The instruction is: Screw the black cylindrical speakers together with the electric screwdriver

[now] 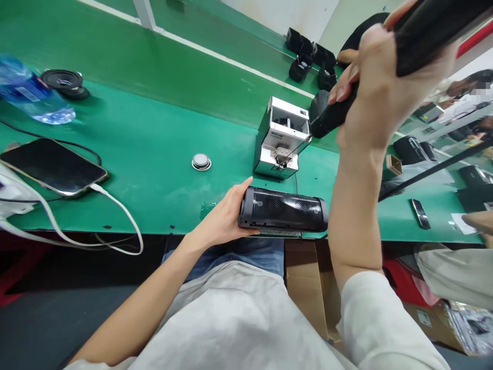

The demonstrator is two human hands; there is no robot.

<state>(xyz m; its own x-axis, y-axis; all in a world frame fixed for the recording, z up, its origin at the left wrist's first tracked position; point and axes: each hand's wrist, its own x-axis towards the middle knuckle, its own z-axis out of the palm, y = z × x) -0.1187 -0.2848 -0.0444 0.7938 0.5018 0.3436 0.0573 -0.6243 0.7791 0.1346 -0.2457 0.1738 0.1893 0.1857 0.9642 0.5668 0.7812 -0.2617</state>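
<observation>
My left hand (221, 216) grips the left end of a black cylindrical speaker housing (287, 209), which lies sideways at the bench's front edge. Small holes show in two patches of its dark face. Raised on the right, my right hand (379, 87) is wrapped around a black electric screwdriver (335, 114). The thin bit slants down and left to the front of a white and black screw feeder (283, 136). Whether the bit touches the feeder's pickup spot I cannot tell.
A small round silver part (201, 161) lies on the green bench (162, 133). On the left are a phone (56, 167) with a white cable, a bottle (34, 92) and a loose speaker driver (63, 82). Black speaker parts (308, 54) stand behind. Other people work at the right.
</observation>
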